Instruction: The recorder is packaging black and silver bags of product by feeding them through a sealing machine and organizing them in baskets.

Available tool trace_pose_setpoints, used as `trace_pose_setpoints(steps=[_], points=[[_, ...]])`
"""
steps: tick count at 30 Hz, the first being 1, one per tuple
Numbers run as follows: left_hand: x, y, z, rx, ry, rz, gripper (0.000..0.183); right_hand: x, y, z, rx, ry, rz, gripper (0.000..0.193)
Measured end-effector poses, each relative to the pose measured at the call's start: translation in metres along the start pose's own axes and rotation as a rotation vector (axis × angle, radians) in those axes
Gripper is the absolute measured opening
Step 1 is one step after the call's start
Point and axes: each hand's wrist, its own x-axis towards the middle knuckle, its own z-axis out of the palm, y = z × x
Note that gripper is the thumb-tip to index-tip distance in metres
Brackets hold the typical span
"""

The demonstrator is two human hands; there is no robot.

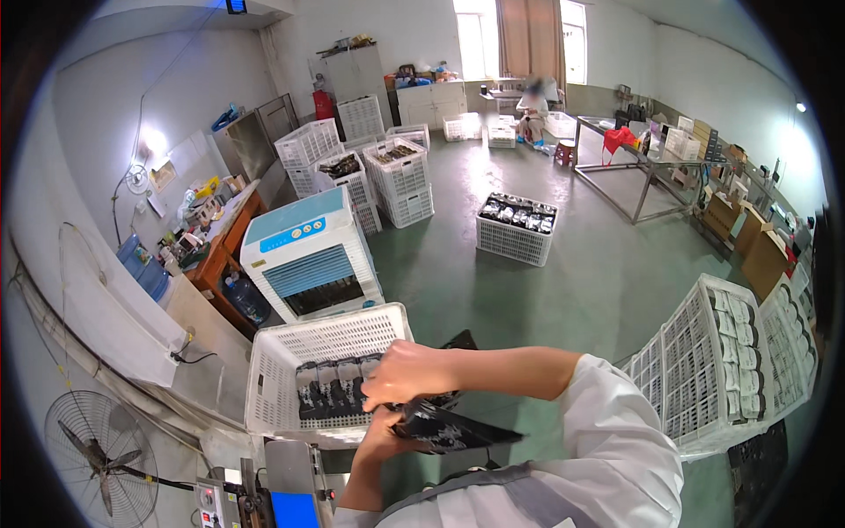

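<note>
My right hand [407, 374] reaches across from the right, fingers closed on the top of a black printed pouch [449, 429]. My left hand [380, 433] holds the same pouch from below, mostly hidden under it. Both hands hover at the right edge of a white plastic crate [273, 370] that holds a row of similar dark pouches [330, 387] standing on edge. My white sleeves fill the lower edge of the view.
A white and blue air cooler [308, 255] stands behind the crate. A floor fan [97, 453] is at lower left, a machine with a blue screen [290, 506] below. White crates [722, 361] with packets stand at right, another crate [517, 227] mid-floor. A person sits far back.
</note>
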Motion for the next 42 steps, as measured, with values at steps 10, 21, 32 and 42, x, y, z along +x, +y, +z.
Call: trace_pose_setpoints(steps=[10,21,32,42], points=[[0.012,-0.025,0.041,-0.103,0.298,-0.24,0.031,-0.012,0.052,0.017,-0.022,0.01,0.086,0.04],[-0.001,-0.082,0.064,-0.724,0.807,-0.426,0.056,-0.133,0.081,-0.021,0.3,0.77,0.575,0.029],[0.002,-0.064,0.061,-1.12,0.711,-0.439,0.048,-0.192,0.057,0.092,1.077,0.195,0.711,0.069],[-0.01,-0.072,0.079,-1.139,0.892,-0.391,0.047,-0.22,0.04,0.15,1.464,0.271,0.842,0.042]])
